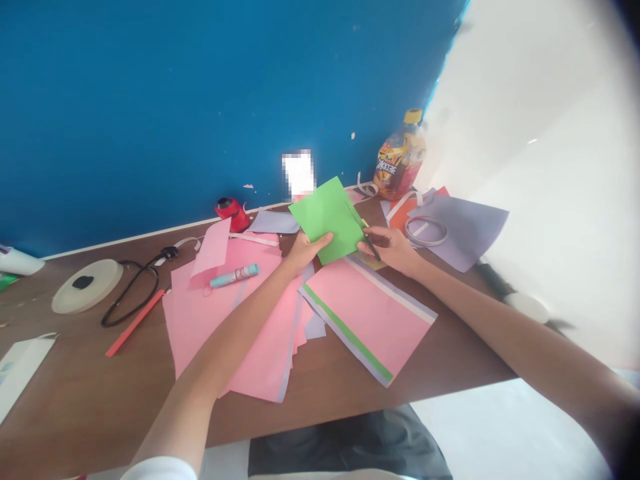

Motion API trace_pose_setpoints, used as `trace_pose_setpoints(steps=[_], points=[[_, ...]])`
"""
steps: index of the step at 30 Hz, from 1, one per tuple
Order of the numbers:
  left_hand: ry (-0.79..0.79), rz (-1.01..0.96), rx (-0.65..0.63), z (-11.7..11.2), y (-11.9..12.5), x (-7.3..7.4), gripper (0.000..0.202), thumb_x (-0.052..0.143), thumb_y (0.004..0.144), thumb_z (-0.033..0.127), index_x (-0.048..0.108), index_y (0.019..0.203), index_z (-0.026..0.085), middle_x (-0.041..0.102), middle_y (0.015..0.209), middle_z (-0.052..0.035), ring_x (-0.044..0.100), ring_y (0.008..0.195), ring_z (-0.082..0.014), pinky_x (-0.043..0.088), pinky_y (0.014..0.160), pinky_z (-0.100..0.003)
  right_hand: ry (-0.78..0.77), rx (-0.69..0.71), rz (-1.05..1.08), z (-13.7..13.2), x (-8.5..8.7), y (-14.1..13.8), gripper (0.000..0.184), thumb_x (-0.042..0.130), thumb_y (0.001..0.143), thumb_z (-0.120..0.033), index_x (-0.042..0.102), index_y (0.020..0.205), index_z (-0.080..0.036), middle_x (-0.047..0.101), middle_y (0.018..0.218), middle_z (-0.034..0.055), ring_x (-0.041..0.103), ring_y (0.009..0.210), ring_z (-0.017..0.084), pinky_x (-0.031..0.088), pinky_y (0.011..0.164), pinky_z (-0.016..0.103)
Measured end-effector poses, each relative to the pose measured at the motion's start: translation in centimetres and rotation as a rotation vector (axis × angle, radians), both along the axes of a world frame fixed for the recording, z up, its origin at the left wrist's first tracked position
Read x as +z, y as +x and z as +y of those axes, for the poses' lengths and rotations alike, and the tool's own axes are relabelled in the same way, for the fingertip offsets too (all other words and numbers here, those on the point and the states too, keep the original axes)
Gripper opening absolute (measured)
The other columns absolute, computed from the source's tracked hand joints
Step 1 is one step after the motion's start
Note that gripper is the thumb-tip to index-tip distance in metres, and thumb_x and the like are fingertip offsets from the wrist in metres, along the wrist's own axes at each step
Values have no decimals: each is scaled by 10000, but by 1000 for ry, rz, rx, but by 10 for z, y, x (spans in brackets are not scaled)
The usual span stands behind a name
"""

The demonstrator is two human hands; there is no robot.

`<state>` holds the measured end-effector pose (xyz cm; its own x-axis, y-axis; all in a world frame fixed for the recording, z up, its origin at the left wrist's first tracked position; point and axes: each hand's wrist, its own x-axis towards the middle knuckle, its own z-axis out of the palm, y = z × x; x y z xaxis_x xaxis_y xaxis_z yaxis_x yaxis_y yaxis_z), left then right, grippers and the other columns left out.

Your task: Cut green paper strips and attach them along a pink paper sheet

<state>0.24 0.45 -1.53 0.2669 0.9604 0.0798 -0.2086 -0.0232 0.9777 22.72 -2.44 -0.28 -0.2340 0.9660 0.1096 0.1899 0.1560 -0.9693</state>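
My left hand [309, 251] grips a sheet of green paper [327, 217] at its lower left edge, thumb on top. A pair of scissors [370, 244] is in my right hand [393, 248], with the blades at the sheet's right side. Below the green sheet lies a pink paper piece [370, 313] with green, white and lavender strips along its long sides. Left of it, under my left forearm, spreads a pile of pink sheets [200, 327]. A light blue glue stick [234, 276] rests on that pile.
A drink bottle [400, 157] stands by the wall at the back right. Near it are purple paper [465, 227] and a tape roll [427, 231]. On the left lie a round white device [87, 287], a black cable [130, 313] and a red stick [135, 323]. A red object [233, 213] sits at the back.
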Motion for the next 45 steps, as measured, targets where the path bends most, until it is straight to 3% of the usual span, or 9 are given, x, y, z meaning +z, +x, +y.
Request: trace_pose_setpoints(steps=[17,30,40,45], points=[[16,11,4,0,0,0,705,803,680,449,584,1314,230,658,1280,-115,623,1170,-290,465,1041,-462,85,-38,-76,4,-6,4,484,747,685,-526,706,990,-152,495,612,-24,414,546,100,327,479,247],[-5,13,18,2,-1,-3,705,817,666,422,586,1306,237,664,1271,-107,622,1174,-292,455,1043,-468,99,-60,-120,5,-6,5,506,733,699,-513,724,1030,-130,565,612,1,470,541,116,395,492,255],[-55,-69,128,12,0,-11,502,777,684,495,700,1070,183,695,1209,-116,630,1169,-296,455,1047,-466,55,-64,-128,5,-5,6,542,752,680,-546,713,1024,-130,575,592,-9,475,517,114,379,478,264],[-15,-19,120,11,-1,-12,514,772,702,485,685,1129,213,679,1244,-98,587,1234,-283,409,1105,-457,13,-39,-87,4,-4,6,510,768,672,-549,676,980,-153,567,582,-19,493,499,115,405,493,276]])
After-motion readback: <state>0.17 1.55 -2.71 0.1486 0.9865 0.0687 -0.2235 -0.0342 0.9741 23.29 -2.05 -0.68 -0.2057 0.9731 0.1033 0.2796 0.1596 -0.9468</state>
